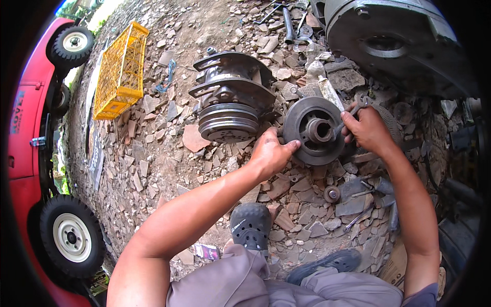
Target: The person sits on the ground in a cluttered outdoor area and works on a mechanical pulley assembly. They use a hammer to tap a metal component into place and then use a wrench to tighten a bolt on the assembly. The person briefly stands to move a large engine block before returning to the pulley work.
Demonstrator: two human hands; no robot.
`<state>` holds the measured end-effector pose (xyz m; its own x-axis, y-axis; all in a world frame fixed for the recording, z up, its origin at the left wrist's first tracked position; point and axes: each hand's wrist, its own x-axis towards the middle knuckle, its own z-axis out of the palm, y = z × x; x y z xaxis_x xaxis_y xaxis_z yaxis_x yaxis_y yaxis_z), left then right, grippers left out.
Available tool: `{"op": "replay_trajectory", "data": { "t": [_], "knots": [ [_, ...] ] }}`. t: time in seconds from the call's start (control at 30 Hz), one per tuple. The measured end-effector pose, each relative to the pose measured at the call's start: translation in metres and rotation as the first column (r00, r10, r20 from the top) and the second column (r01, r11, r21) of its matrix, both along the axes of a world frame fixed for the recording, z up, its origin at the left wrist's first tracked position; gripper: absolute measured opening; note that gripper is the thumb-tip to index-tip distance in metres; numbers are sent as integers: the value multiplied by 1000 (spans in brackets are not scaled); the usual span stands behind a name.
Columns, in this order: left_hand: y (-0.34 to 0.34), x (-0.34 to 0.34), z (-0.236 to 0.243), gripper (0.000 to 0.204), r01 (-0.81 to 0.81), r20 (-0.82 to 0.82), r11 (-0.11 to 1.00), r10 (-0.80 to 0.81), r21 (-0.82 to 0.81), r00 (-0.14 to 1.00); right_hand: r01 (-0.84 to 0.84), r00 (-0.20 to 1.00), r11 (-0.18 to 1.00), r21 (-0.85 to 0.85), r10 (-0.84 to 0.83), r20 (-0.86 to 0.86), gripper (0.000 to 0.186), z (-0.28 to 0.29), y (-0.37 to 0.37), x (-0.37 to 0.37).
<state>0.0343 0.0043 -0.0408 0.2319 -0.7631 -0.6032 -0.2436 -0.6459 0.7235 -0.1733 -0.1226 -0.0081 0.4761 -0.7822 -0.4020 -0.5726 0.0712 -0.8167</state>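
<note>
A dark round metal pulley (300,115) with a raised hub and open slots in its face sits over the rubble in front of me. My left hand (273,153) grips its left rim, thumb on the face and the other fingers partly hidden. At the pulley's right side my right hand (369,128) is closed around a metal wrench (363,102). One end of the wrench shows above the fingers, and its lower part slants toward the hub. Whether it touches the hub I cannot tell.
Left of the pulley stands a ribbed metal assembly with a grooved pulley (230,97). A large grey housing (409,61) fills the upper right. Farther left are a yellow crate (120,71) and a red vehicle (30,128). A small round part (332,194) lies nearer me on broken tiles.
</note>
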Motion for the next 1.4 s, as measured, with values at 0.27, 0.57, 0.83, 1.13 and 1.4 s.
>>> {"op": "replay_trajectory", "data": {
  "t": [0.27,0.57,0.83,1.13,1.4],
  "knots": [
    [2,9,-9,56,14,-3,999,-14,34,1000,51,998,995,84,-54,34,25,4,-3,-4],
    [6,15,-21,57,50,68,998,-47,-39,997,10,990,982,191,-37,136,22,-6,13,-20],
    [4,12,-12,57,26,25,999,-27,40,999,97,969,979,179,-134,208,23,-17,24,-14],
    [23,24,-28,46,103,-39,995,-103,-3,994,40,986,976,212,-72,147,18,27,37,-23],
    [37,25,-17,49,376,-40,888,-379,263,924,145,865,913,381,-304,398,18,6,78,-18]
  ]
}}
